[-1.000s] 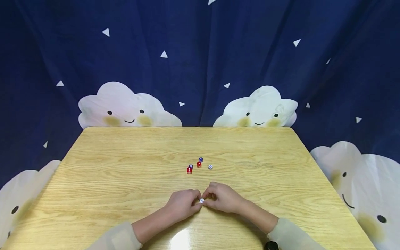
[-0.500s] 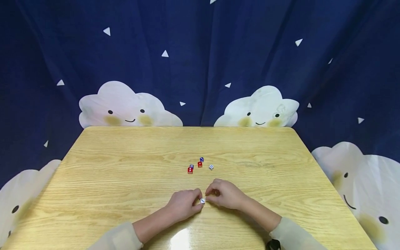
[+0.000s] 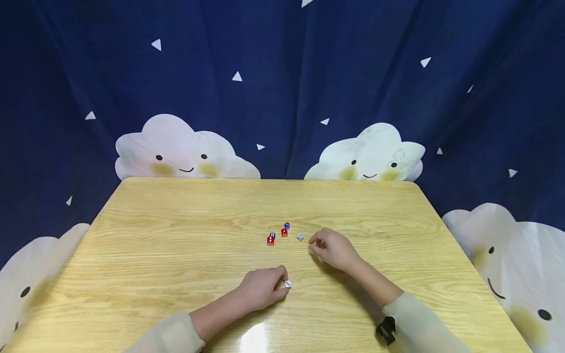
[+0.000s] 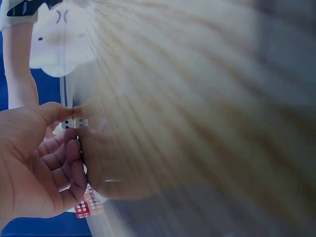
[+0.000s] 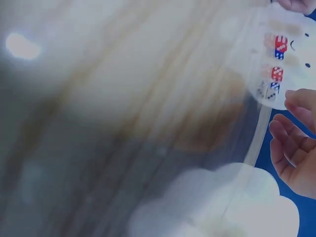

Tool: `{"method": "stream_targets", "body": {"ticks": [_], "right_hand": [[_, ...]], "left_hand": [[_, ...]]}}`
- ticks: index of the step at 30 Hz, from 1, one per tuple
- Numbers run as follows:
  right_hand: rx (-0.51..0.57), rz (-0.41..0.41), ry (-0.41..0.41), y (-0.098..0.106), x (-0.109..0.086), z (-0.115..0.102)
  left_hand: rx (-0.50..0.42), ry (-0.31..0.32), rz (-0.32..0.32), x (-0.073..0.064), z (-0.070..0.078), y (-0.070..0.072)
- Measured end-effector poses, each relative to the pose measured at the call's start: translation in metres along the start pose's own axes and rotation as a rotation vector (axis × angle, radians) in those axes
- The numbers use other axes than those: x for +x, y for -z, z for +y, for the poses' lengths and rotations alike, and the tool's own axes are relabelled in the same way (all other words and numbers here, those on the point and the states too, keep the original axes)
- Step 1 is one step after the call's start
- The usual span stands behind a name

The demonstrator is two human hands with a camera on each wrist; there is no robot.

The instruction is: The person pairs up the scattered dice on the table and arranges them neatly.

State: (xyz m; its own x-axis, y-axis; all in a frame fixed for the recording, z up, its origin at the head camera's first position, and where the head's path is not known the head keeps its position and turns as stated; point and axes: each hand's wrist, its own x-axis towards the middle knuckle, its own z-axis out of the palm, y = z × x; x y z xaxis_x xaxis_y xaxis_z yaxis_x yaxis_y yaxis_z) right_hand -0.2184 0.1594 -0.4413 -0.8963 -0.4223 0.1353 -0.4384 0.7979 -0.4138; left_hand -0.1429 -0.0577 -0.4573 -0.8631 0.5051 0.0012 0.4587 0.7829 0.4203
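My left hand [image 3: 261,287] pinches a white die [image 3: 288,284] between thumb and forefinger at the table top, three dark dots on its upper face. In the left wrist view the same white die [image 4: 67,124] shows between the fingertips, mirrored in the glossy surface. My right hand [image 3: 335,249] is bent loosely with nothing in its fingers, just right of a second white die [image 3: 300,236] and apart from it. In the right wrist view that hand [image 5: 298,140] has a gap between thumb and fingers.
Left of the second white die lie a red die [image 3: 284,233] with a blue die [image 3: 287,225] behind it. Further left, another red die [image 3: 270,241] stands before a blue die [image 3: 272,235]. The wooden table [image 3: 176,215] ends at a dark blue curtain [image 3: 273,73] printed with clouds.
My right hand has let go of the near white die and moved forward and right, beside the second white die. The left hand stays at the near die.
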Motion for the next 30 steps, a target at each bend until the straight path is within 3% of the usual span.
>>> {"method": "stream_targets", "body": {"ticks": [13, 21, 30], "right_hand": [[0.085, -0.010, -0.070, -0.014, 0.029, 0.008], [0.058, -0.089, -0.024, -0.017, 0.039, 0.006], [0.021, -0.104, -0.022, -0.016, 0.037, 0.003]], "left_hand": [[-0.052, 0.016, -0.027, 0.000, -0.001, 0.003], [-0.077, 0.025, -0.051, 0.000, 0.001, 0.005], [-0.090, 0.036, -0.066, 0.000, 0.000, 0.003]]}}
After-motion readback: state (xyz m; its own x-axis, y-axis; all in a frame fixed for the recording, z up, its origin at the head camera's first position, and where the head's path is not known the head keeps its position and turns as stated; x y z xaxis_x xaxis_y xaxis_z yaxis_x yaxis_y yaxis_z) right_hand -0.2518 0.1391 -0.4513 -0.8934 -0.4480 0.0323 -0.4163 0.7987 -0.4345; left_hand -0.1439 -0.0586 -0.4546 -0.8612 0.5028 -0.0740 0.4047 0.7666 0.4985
